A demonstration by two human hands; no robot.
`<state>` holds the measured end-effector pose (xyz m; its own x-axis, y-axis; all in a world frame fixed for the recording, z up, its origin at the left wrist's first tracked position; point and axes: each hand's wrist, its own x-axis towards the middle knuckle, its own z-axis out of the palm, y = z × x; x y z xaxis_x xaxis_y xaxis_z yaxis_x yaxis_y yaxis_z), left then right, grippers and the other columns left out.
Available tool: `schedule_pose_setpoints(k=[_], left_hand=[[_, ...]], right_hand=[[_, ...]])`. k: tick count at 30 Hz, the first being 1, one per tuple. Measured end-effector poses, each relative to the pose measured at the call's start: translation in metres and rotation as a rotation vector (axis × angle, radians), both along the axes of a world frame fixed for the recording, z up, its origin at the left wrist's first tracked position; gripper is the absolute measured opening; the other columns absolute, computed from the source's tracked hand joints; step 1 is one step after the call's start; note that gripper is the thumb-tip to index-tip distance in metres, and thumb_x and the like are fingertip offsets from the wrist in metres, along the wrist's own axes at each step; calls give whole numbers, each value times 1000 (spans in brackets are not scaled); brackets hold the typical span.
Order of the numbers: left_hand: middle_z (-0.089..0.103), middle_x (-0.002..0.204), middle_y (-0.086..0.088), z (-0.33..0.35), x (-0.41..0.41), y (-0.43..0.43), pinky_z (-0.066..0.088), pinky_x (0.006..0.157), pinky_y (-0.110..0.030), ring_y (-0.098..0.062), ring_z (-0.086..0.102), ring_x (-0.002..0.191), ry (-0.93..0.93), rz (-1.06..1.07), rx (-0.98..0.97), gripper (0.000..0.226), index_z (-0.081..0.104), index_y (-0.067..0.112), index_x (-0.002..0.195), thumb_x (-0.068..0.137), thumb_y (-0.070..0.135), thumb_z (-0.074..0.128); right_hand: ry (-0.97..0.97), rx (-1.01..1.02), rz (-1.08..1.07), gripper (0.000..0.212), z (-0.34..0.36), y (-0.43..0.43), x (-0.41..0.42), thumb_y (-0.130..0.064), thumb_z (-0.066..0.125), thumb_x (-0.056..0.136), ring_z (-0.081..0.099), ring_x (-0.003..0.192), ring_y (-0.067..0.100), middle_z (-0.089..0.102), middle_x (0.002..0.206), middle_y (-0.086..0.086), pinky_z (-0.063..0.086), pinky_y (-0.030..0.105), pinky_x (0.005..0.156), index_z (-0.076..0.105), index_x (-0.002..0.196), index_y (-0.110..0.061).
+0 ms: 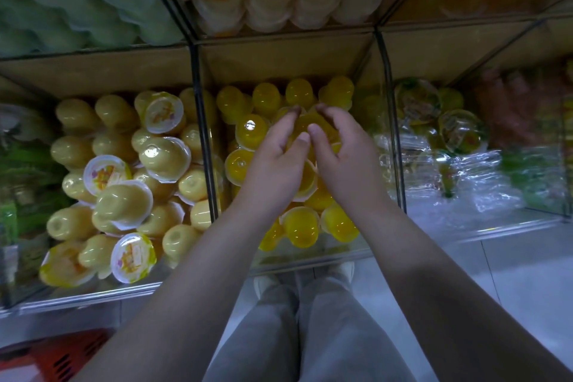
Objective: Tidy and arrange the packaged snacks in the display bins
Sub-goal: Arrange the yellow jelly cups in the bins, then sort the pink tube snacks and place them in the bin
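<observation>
**Where the orange cups lie, both hands close on one**

While the person stands facing a wall of clear display bins, both arms reach down into the middle bin (pixel 310 257), which is heaped with orange jelly cups (pixel 300 226), most of them lying dome-up. The left hand (pixel 276 161) and the right hand (pixel 344 158) meet over the centre of that heap, thumbs touching tip to tip. Each grip is narrow: the fingers curl from either side round one orange cup (pixel 305 125), which shows between them at the top of the pile, touching the cups beneath it. How far the fingertips wrap under it cannot be told.

Just to the left, past a dark-edged divider, the left bin (pixel 93 295) holds pale yellow cups (pixel 164 158), some turned so their printed lids face up. On the other side, the right bin (pixel 483 226) holds a few lidded cups among crumpled clear wrapping (pixel 465 177). Higher bins hold green, cream and orange packs, blurred. Below, light trousers (pixel 310 335) and a red basket (pixel 62 357) stand on the tiled floor (pixel 527 273).
</observation>
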<state>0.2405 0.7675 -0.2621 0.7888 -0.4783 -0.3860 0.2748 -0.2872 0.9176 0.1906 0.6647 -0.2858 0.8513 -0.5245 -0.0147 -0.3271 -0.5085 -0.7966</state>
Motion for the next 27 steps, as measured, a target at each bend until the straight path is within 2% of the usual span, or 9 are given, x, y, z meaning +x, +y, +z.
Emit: schedule_pose_setpoints(k=[3, 5, 7, 9, 12, 15, 21, 24, 27], left_hand=[[41, 144, 22, 7, -4, 1, 29, 113, -21, 7, 35, 133, -2, 37, -51, 43, 40, 31, 146, 103, 24, 42], [43, 140, 25, 11, -6, 1, 30, 111, -21, 8, 37, 131, 41, 62, -121, 43, 42, 34, 144, 101, 34, 44], [44, 140, 25, 16, -10, 0, 30, 108, -21, 8, 38, 131, 81, 76, -202, 49, 42, 34, 144, 96, 42, 42], [43, 143, 20, 25, -14, -1, 28, 109, -22, 6, 36, 133, 115, 86, -276, 47, 36, 28, 148, 102, 37, 35], [35, 153, 12, 46, -23, -2, 24, 117, -28, 1, 32, 139, 139, 81, -361, 44, 29, 23, 151, 107, 30, 26], [33, 155, 11, 70, -32, -4, 24, 118, -29, -1, 30, 141, 130, 68, -397, 44, 28, 23, 151, 107, 29, 24], [31, 156, 11, 115, -50, -22, 26, 113, -23, -1, 29, 141, 93, 52, -485, 49, 25, 20, 152, 105, 33, 19], [31, 156, 10, 135, -62, -37, 26, 110, -22, -2, 28, 142, 63, 56, -516, 50, 25, 20, 152, 105, 35, 19], [31, 156, 9, 155, -79, -57, 24, 113, -24, -2, 28, 142, 37, 57, -526, 50, 25, 19, 152, 105, 34, 19]], right_hand=[[-90, 118, -72, 42, 9, 2, -6, -35, 45, 97, 53, 117, 2, 60, 128, -5, 41, 12, 93, 56, 132, -14], [-152, 242, -120, 39, 17, 3, -9, -34, 44, 100, 52, 114, -8, 58, 126, -9, 40, 7, 93, 56, 132, -15], [-206, 397, -164, 40, 27, 3, -11, -38, 40, 100, 52, 120, -4, 58, 130, -8, 41, 15, 101, 57, 130, -17], [-242, 526, -183, 43, 37, 3, -13, -46, 37, 96, 51, 125, 2, 58, 132, -8, 40, 23, 106, 55, 127, -24], [-286, 637, -198, 43, 57, 3, -22, -53, 34, 90, 52, 124, -1, 58, 129, -12, 40, 22, 106, 53, 122, -31], [-358, 712, -196, 44, 77, -2, -35, -54, 33, 89, 52, 124, -1, 57, 130, -11, 40, 20, 104, 52, 122, -32], [-406, 772, -141, 47, 117, -22, -58, -55, 32, 87, 50, 126, 0, 57, 131, -11, 37, 25, 109, 50, 123, -31], [-421, 754, -102, 47, 137, -37, -68, -53, 33, 87, 52, 125, -1, 58, 125, -14, 38, 21, 107, 50, 124, -30], [-420, 726, -55, 53, 156, -56, -84, -53, 33, 88, 51, 124, -3, 57, 128, -13, 39, 15, 103, 50, 131, -26]])
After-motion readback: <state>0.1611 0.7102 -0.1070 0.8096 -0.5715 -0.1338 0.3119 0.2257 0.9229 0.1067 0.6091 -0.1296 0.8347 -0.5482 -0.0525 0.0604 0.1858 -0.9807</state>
